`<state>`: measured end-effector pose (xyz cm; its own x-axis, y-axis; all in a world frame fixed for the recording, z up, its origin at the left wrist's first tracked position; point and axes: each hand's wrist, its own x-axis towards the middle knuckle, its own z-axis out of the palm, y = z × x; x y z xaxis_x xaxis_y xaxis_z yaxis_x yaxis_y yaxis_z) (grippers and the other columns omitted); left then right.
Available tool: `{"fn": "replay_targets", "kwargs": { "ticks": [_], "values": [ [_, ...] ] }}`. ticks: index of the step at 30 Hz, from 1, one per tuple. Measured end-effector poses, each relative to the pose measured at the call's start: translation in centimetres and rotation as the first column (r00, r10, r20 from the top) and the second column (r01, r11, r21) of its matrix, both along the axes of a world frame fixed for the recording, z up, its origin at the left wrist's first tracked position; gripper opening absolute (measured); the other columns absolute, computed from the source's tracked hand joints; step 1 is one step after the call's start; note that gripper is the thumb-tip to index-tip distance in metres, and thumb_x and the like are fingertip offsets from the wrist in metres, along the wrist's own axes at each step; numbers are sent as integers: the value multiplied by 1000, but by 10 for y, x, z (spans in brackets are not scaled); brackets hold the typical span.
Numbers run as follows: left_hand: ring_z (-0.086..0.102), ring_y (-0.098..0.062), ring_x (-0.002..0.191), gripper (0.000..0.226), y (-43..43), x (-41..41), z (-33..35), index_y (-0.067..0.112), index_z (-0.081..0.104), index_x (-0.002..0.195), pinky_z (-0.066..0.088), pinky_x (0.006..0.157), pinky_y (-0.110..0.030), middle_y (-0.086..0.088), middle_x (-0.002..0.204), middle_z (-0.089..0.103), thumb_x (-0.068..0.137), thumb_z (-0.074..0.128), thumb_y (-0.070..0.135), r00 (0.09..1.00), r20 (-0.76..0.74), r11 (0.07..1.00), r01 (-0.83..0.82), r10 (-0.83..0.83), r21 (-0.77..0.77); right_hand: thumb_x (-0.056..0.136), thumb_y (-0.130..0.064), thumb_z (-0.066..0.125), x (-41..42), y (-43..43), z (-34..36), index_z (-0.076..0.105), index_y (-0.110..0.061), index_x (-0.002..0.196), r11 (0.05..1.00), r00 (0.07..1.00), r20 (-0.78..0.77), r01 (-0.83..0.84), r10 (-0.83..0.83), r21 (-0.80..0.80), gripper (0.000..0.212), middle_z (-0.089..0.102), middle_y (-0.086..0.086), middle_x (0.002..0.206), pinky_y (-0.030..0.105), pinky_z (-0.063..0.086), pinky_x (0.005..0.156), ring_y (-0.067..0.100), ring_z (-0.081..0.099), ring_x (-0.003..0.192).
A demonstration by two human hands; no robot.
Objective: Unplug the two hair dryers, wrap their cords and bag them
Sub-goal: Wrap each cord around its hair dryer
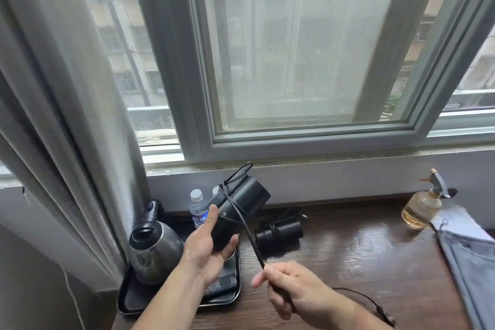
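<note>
My left hand (206, 245) grips a black hair dryer (241, 201) by its folded handle, held up above the tray with its barrel pointing up and right. A few turns of its black cord (249, 236) cross the body. My right hand (292, 289) pinches that cord taut below the dryer; the loose remainder trails past my right wrist. A second black hair dryer (281, 232) lies on the wooden table (361, 262) behind, its cord wound around it and its plug beside it. A grey fabric bag (471, 262) lies at the right edge.
A steel electric kettle (154, 252) stands on a black tray (174, 303) at the left, with two water bottles (198, 207) behind. A glass spray bottle (423, 206) sits at the back right. A grey curtain (67, 115) hangs left; the window ledge runs along the back.
</note>
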<state>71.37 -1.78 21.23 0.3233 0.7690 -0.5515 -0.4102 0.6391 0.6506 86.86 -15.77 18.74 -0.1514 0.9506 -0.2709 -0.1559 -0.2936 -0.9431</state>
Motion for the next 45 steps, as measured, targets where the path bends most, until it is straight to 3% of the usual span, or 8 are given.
{"fn": "replay_targets", "kwargs": {
  "ticks": [9, 19, 24, 30, 34, 36, 40, 45],
  "values": [
    [70, -34, 65, 52, 5, -27, -4, 7, 75, 102, 46, 31, -21, -21, 98, 71, 74, 71, 50, 917, 66, 916, 396, -392, -61, 87, -53, 67, 77, 13, -5, 66, -19, 61, 997, 868, 491, -58, 74, -49, 43, 50, 6, 54, 24, 36, 52, 13, 44, 50],
    [60, -22, 47, 63, 18, -52, 13, 6, 64, 106, 46, 34, -24, -18, 77, 61, 56, 97, 25, 681, -166, 626, 725, -713, 289, 64, -56, 83, 124, 43, 13, 67, -11, 63, 987, 625, 767, -145, 144, -68, 48, 52, -8, 56, 30, 35, 60, 8, 44, 57],
    [59, -21, 59, 39, 21, -47, 15, 21, 68, 98, 44, 44, -25, -8, 76, 62, 66, 90, 24, 536, -533, 489, 838, -655, 242, 66, -50, 87, 134, 58, 26, 69, -20, 62, 996, 565, 824, -87, 28, 25, 36, 57, -11, 54, 24, 38, 58, 3, 47, 54],
    [65, -22, 64, 56, 15, -32, -2, 17, 63, 94, 46, 47, -30, -14, 82, 70, 54, 94, 41, 595, -689, 611, 742, -414, 274, 78, -46, 81, 118, 76, 47, 73, -24, 69, 983, 463, 873, -18, -154, 183, 25, 69, -14, 64, 15, 44, 62, -3, 60, 61],
    [71, -18, 76, 55, 14, -24, -18, 31, 69, 88, 58, 64, -37, -4, 86, 74, 47, 89, 63, 605, -792, 720, 582, -74, 378, 91, -38, 70, 88, 76, 52, 79, -22, 84, 972, 571, 793, 37, -211, 231, 20, 75, -13, 78, 27, 54, 75, 0, 68, 75],
    [72, -20, 85, 58, 13, -21, -24, 36, 68, 91, 61, 74, -44, 0, 92, 75, 49, 87, 70, 641, -768, 779, 479, 4, 404, 97, -28, 64, 71, 72, 51, 79, -15, 93, 963, 713, 658, 96, -242, 251, 20, 70, -6, 66, 30, 50, 62, 5, 61, 60],
    [71, -26, 86, 40, 5, -5, -14, 14, 66, 101, 63, 61, -44, -13, 99, 72, 74, 87, 34, 861, -507, 922, 159, 46, 353, 104, -11, 50, 38, 59, 43, 70, -18, 125, 978, 955, 252, 114, -157, 176, 30, 54, 1, 64, 23, 26, 43, 13, 33, 47],
    [68, -30, 96, 38, 5, 0, -8, 9, 64, 102, 58, 60, -35, -16, 107, 70, 83, 78, 39, 973, -225, 990, -28, 60, 141, 105, -14, 50, 8, 41, 23, 63, -24, 135, 984, 985, 111, 116, -132, 136, 34, 58, 7, 65, 19, 25, 40, 13, 29, 45]
  ]
}}
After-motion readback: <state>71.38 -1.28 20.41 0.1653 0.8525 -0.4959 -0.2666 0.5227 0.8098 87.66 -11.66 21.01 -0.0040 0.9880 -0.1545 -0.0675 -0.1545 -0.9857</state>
